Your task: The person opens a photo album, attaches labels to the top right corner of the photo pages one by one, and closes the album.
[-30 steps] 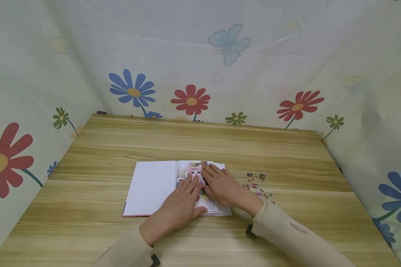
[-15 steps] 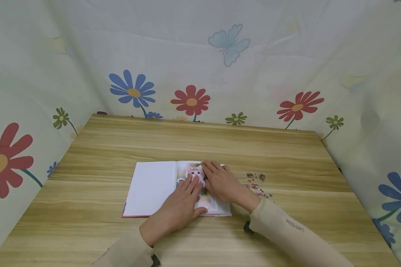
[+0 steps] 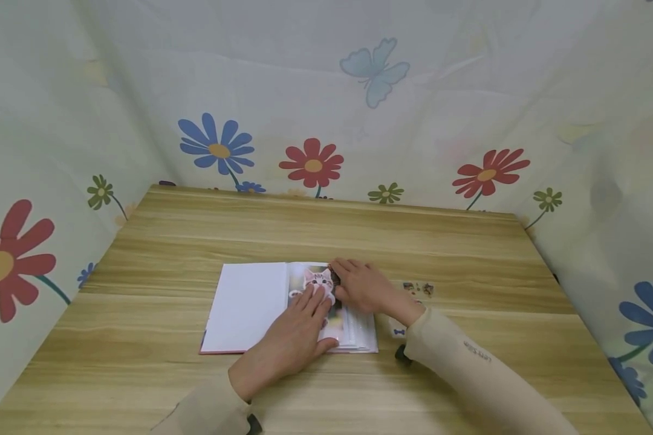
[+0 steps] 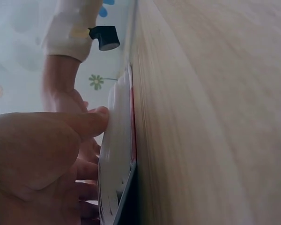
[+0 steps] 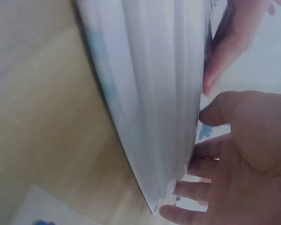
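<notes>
An album (image 3: 247, 305) lies spread out on the table, its white inner cover to the left and a kitten picture (image 3: 318, 278) on the right-hand page. My left hand (image 3: 291, 332) rests on the lower part of that picture, fingers extended. Near the page's upper right corner, my right hand (image 3: 364, 284) presses with straight fingers, hiding what lies under them. In the right wrist view the stacked page edges (image 5: 154, 93) run beside the right fingers. The left thumb (image 4: 91, 123) touches the pages in the left wrist view.
Partly behind the right forearm lies a clear sheet of small colourful stickers (image 3: 418, 289), right of the album. The wooden table (image 3: 326, 226) ends at a flower-printed curtain (image 3: 310, 78) behind and on both sides.
My right hand has shifted slightly up over the page corner, covering a small sticker that showed at its fingertips. Its forearm now hides more of the sticker sheet. The left hand stays put.
</notes>
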The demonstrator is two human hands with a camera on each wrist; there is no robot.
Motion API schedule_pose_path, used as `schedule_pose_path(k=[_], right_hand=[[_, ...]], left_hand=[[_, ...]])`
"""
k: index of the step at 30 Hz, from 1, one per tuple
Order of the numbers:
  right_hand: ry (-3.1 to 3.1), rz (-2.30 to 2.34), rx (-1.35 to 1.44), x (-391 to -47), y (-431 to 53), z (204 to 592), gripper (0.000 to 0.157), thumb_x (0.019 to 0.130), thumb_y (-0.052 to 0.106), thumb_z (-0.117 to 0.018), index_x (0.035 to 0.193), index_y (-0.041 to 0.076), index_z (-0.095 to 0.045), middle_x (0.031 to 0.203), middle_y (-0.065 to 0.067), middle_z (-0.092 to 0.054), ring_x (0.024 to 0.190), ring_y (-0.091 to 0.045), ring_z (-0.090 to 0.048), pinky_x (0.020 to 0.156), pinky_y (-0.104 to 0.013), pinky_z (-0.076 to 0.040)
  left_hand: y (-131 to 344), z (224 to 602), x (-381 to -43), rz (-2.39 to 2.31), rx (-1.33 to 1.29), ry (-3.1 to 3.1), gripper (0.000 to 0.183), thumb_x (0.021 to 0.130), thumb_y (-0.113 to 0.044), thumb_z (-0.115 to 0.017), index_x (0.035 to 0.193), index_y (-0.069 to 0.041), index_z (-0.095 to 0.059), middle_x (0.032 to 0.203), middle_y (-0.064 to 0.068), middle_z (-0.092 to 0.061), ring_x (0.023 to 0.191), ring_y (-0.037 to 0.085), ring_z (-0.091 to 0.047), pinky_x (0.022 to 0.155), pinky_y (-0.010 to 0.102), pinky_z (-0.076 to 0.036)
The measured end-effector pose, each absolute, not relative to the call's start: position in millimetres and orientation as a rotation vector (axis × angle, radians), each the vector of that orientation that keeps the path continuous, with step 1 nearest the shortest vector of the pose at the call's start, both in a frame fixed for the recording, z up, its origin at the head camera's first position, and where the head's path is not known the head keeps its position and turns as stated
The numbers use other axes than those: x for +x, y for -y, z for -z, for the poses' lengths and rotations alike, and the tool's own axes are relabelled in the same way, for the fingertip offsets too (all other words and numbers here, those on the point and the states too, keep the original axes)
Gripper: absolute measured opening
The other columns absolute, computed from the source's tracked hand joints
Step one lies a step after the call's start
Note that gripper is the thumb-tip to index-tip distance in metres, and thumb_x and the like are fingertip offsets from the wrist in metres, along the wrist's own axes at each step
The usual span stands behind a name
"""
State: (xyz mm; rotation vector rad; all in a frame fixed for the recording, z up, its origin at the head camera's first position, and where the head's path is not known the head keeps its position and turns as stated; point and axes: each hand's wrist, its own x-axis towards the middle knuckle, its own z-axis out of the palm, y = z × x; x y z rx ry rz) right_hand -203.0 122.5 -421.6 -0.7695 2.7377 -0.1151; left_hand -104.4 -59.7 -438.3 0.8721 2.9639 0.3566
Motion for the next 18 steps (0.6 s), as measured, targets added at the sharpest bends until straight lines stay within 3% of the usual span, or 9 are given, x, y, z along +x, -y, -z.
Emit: schedule_pose_path(k=[10,18], right_hand=[[-2.749,0.207,-0.791,-217.5,-124.5,426.2,0.058,0.103,0.038,-0.05,0.153,0.011,-0.045,0.162,-0.014,-0.043,0.15,-0.038,-0.039,0.12,-0.066,-0.034],[-2.772,0.333,-0.724,-220.7,-126.1,429.4,0.056,0.104,0.042,-0.053,0.15,0.009,-0.05,0.159,-0.016,-0.045,0.15,-0.037,-0.039,0.123,-0.061,-0.033]], left_hand=[[57.8,433.3,-105.8,-0.361,0.829,-2.937,0.076,0.098,-0.049,-0.063,0.15,0.003,-0.044,0.162,0.025,-0.038,0.154,0.043,-0.032,0.125,0.054,-0.033],[57.1,431.6,-107.1,-0.357,0.869,-2.957,0.073,0.097,-0.048,-0.065,0.146,0.004,-0.049,0.159,0.028,-0.041,0.151,0.046,-0.036,0.123,0.056,-0.036]])
